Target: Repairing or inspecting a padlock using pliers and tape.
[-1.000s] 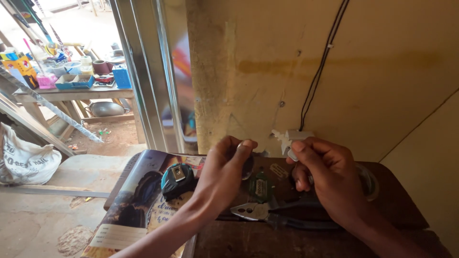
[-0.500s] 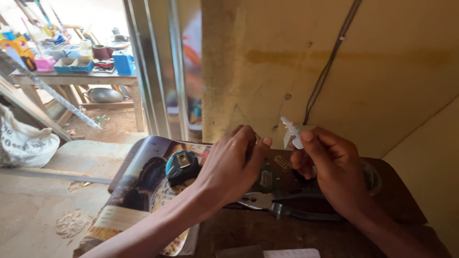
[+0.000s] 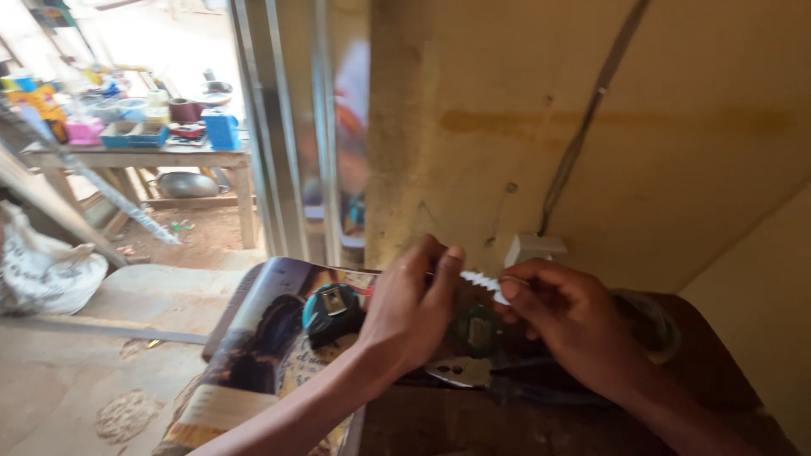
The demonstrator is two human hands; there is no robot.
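Note:
My left hand (image 3: 411, 314) and my right hand (image 3: 568, 319) meet above a dark wooden table (image 3: 524, 418). Between their fingertips they pinch a small white ridged plastic piece (image 3: 483, 285), each hand on one end. Below the hands lie pliers (image 3: 473, 372) with dark handles and a green object (image 3: 478, 325). A teal and black tape measure (image 3: 331, 311) sits just left of my left hand, on a printed poster (image 3: 253, 338).
A white socket box (image 3: 534, 248) sits on the yellow wall with a black cable (image 3: 583, 135) running up from it. Left is an open doorway with metal frame (image 3: 279, 135), an outdoor table (image 3: 135, 156) with containers, and a white sack (image 3: 46, 266).
The view has swung left and blurred. Both hands have closed together on the white piece, which was earlier held up by the right hand alone.

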